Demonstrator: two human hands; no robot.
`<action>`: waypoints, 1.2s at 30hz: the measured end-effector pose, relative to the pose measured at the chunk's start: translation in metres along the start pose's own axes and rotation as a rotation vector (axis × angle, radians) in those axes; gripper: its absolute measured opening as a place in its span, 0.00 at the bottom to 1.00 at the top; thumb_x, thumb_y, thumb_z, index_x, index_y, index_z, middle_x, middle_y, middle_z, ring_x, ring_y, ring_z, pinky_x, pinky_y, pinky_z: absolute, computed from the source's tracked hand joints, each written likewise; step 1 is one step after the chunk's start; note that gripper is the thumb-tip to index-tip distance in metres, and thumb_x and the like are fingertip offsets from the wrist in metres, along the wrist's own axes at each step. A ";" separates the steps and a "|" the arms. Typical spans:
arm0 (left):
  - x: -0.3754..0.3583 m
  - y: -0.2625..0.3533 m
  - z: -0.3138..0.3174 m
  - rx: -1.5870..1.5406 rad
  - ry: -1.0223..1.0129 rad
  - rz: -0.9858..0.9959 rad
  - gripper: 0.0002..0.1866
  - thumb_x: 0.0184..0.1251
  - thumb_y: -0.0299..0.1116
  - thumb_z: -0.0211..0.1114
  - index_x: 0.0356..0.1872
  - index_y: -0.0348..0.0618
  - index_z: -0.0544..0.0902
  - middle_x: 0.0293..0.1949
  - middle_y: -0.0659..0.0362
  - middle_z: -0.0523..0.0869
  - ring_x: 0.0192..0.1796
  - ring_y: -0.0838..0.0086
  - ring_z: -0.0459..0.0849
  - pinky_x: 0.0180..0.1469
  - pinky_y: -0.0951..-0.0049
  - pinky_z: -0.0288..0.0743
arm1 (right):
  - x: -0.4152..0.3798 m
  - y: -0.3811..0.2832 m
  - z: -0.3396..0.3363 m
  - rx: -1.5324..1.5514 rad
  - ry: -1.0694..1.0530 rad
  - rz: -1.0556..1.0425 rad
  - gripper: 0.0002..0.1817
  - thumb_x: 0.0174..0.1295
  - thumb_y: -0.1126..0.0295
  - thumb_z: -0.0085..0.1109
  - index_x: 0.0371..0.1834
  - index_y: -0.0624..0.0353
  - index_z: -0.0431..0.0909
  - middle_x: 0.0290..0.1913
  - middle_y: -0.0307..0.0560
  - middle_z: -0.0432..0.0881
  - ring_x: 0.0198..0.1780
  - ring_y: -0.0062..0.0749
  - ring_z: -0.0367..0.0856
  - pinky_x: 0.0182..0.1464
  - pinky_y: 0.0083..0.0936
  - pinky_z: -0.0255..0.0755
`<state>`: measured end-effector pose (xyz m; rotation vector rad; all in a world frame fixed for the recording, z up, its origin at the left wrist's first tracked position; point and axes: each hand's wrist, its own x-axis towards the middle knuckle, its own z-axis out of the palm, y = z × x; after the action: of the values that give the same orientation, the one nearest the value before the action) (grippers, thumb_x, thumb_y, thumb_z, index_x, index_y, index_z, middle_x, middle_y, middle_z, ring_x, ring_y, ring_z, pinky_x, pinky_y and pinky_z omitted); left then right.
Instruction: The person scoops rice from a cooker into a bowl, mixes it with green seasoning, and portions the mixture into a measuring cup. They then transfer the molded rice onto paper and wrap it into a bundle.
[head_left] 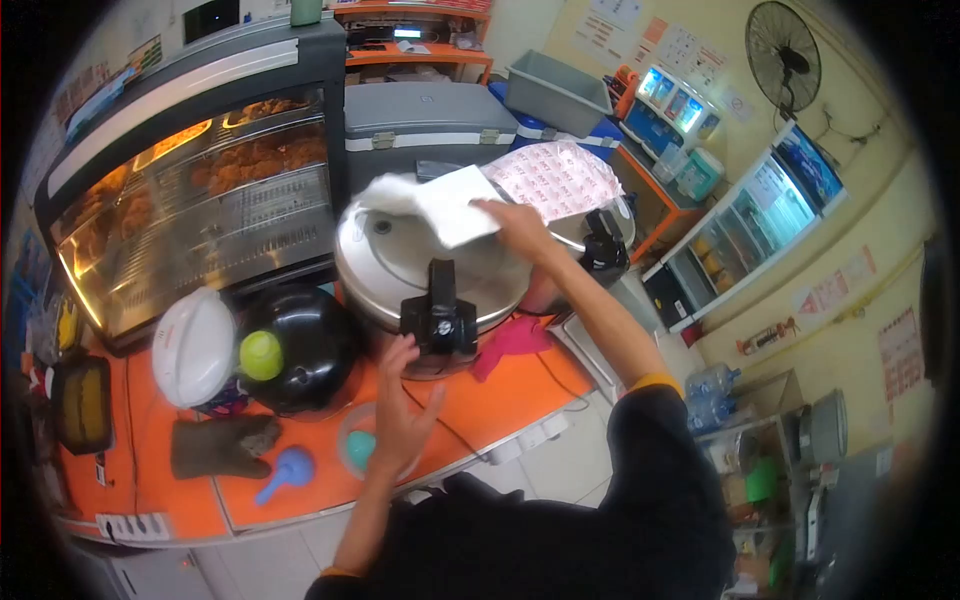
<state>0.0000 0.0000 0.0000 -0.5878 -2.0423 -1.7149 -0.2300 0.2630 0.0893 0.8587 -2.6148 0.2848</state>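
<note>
My right hand (520,228) grips the near edge of a white sheet of paper (455,205) over the steel lid of a large rice cooker (375,275). A crumpled white part spreads to the left of the sheet. My left hand (402,425) is open, fingers spread, just in front of the cooker's black latch (440,315). Beyond my right hand, red-and-white printed wrapping paper (560,178) lies over a second cooker (622,225). A pink cloth (515,345) rests at the front cooker's base.
A heated display case (200,180) with fried chicken stands at the left. On the orange counter (330,490) are a black pot (310,350), a white lidded container (195,345), an oven mitt (220,447) and a blue funnel-like item (290,468). A grey tub (560,90) sits behind.
</note>
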 end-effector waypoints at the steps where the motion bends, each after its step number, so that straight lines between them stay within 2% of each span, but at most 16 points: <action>1: 0.015 0.011 0.003 0.028 0.008 -0.028 0.33 0.61 0.33 0.67 0.66 0.42 0.63 0.64 0.46 0.70 0.68 0.54 0.67 0.69 0.60 0.58 | 0.005 0.001 -0.016 0.067 0.052 0.080 0.30 0.50 0.81 0.56 0.60 0.46 0.76 0.51 0.54 0.82 0.50 0.51 0.82 0.52 0.38 0.75; 4: 0.056 0.012 0.016 0.103 -0.041 -0.143 0.29 0.61 0.31 0.66 0.62 0.39 0.68 0.60 0.44 0.73 0.66 0.53 0.69 0.67 0.60 0.60 | 0.024 0.084 -0.045 0.153 0.366 0.199 0.26 0.51 0.81 0.51 0.57 0.56 0.76 0.47 0.59 0.82 0.50 0.55 0.80 0.53 0.41 0.73; 6: 0.069 0.006 0.036 0.063 -0.050 -0.174 0.21 0.64 0.32 0.63 0.58 0.42 0.75 0.56 0.47 0.77 0.64 0.54 0.71 0.65 0.60 0.62 | 0.032 0.140 -0.105 -0.064 0.381 0.152 0.15 0.63 0.68 0.53 0.51 0.63 0.77 0.43 0.63 0.81 0.47 0.58 0.79 0.48 0.48 0.71; 8: 0.075 -0.003 0.035 0.133 -0.101 -0.195 0.17 0.65 0.33 0.62 0.55 0.44 0.78 0.56 0.48 0.77 0.64 0.54 0.70 0.65 0.61 0.62 | 0.030 0.179 -0.152 -0.106 0.372 0.537 0.31 0.74 0.47 0.36 0.46 0.67 0.78 0.43 0.69 0.80 0.47 0.64 0.77 0.49 0.49 0.69; 9: 0.074 -0.004 0.032 0.188 -0.171 -0.217 0.14 0.67 0.34 0.61 0.53 0.46 0.80 0.55 0.49 0.78 0.64 0.55 0.70 0.65 0.62 0.62 | 0.025 0.186 -0.174 -0.090 0.381 0.609 0.32 0.72 0.45 0.38 0.45 0.68 0.78 0.40 0.66 0.81 0.44 0.58 0.80 0.48 0.44 0.71; 11: 0.078 0.000 0.024 0.114 -0.118 -0.343 0.11 0.68 0.33 0.61 0.49 0.48 0.84 0.54 0.52 0.79 0.64 0.57 0.70 0.65 0.63 0.61 | 0.009 0.207 -0.200 0.049 0.645 0.439 0.26 0.73 0.52 0.44 0.51 0.67 0.78 0.35 0.53 0.83 0.33 0.36 0.78 0.43 0.33 0.72; 12: 0.080 0.001 0.019 0.069 -0.201 -0.360 0.12 0.68 0.33 0.61 0.50 0.47 0.83 0.54 0.53 0.80 0.65 0.59 0.69 0.66 0.63 0.61 | -0.001 0.237 -0.203 -0.067 0.692 0.276 0.17 0.69 0.67 0.52 0.55 0.66 0.76 0.40 0.56 0.85 0.38 0.41 0.83 0.45 0.33 0.74; 14: 0.083 -0.005 0.011 -0.050 -0.313 -0.405 0.11 0.68 0.31 0.61 0.50 0.46 0.83 0.53 0.55 0.83 0.64 0.64 0.72 0.68 0.64 0.59 | -0.021 0.225 -0.206 -0.378 0.691 0.092 0.20 0.59 0.81 0.54 0.57 0.63 0.76 0.46 0.58 0.84 0.48 0.48 0.84 0.49 0.33 0.74; 16: 0.091 -0.007 0.007 -0.100 -0.335 -0.406 0.12 0.68 0.30 0.61 0.50 0.44 0.83 0.53 0.55 0.82 0.61 0.66 0.75 0.66 0.66 0.64 | -0.032 0.199 -0.187 -0.298 0.486 0.106 0.32 0.48 0.90 0.49 0.60 0.56 0.75 0.52 0.54 0.82 0.53 0.49 0.81 0.53 0.36 0.74; 18: 0.102 -0.007 0.006 -0.169 -0.373 -0.404 0.12 0.67 0.28 0.62 0.50 0.43 0.83 0.53 0.55 0.82 0.59 0.67 0.77 0.63 0.68 0.68 | -0.039 0.203 -0.146 -0.292 0.381 0.033 0.30 0.52 0.87 0.43 0.59 0.54 0.75 0.55 0.50 0.81 0.51 0.47 0.82 0.52 0.35 0.76; 21: 0.115 -0.001 0.004 -0.142 -0.503 -0.410 0.11 0.67 0.28 0.62 0.49 0.43 0.84 0.54 0.56 0.83 0.57 0.67 0.80 0.65 0.68 0.66 | -0.058 0.236 -0.070 -0.325 0.013 0.216 0.25 0.55 0.82 0.45 0.56 0.50 0.76 0.52 0.46 0.82 0.50 0.48 0.81 0.50 0.38 0.76; 23: 0.120 0.003 0.003 -0.155 -0.553 -0.445 0.12 0.66 0.27 0.63 0.49 0.43 0.84 0.53 0.55 0.83 0.59 0.68 0.79 0.63 0.67 0.69 | -0.075 0.262 -0.028 -0.220 -0.313 0.217 0.27 0.52 0.68 0.63 0.59 0.49 0.74 0.55 0.45 0.80 0.56 0.47 0.78 0.57 0.39 0.72; 27: 0.115 -0.006 0.006 -0.157 -0.516 -0.406 0.10 0.65 0.23 0.63 0.46 0.41 0.84 0.54 0.55 0.83 0.59 0.68 0.79 0.64 0.68 0.69 | -0.059 0.237 -0.048 0.043 -0.504 0.268 0.52 0.48 0.35 0.65 0.64 0.70 0.67 0.64 0.66 0.69 0.67 0.54 0.66 0.69 0.36 0.59; 31: 0.116 -0.001 0.011 -0.241 -0.476 -0.545 0.10 0.61 0.18 0.63 0.42 0.39 0.84 0.53 0.52 0.83 0.58 0.68 0.79 0.61 0.68 0.71 | -0.061 0.219 -0.057 -0.092 -0.497 0.364 0.61 0.39 0.26 0.63 0.72 0.57 0.59 0.68 0.63 0.65 0.70 0.54 0.63 0.71 0.44 0.55; 33: 0.112 -0.006 0.010 -0.217 -0.440 -0.493 0.09 0.61 0.17 0.63 0.40 0.39 0.84 0.52 0.49 0.83 0.56 0.67 0.80 0.59 0.69 0.73 | -0.072 0.202 -0.065 -0.204 -0.460 0.380 0.54 0.46 0.30 0.61 0.72 0.52 0.59 0.70 0.61 0.63 0.71 0.53 0.60 0.71 0.49 0.52; 36: 0.107 -0.016 0.012 -0.326 -0.373 -0.485 0.04 0.60 0.16 0.64 0.30 0.37 0.82 0.49 0.48 0.84 0.53 0.67 0.81 0.57 0.72 0.72 | -0.084 0.164 -0.071 -0.191 0.006 0.275 0.38 0.60 0.48 0.60 0.70 0.53 0.62 0.69 0.58 0.65 0.70 0.53 0.62 0.70 0.50 0.54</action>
<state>-0.0975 0.0153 0.0450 -0.5772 -2.3118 -2.4056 -0.2461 0.4595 0.1074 0.4340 -2.6987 0.1056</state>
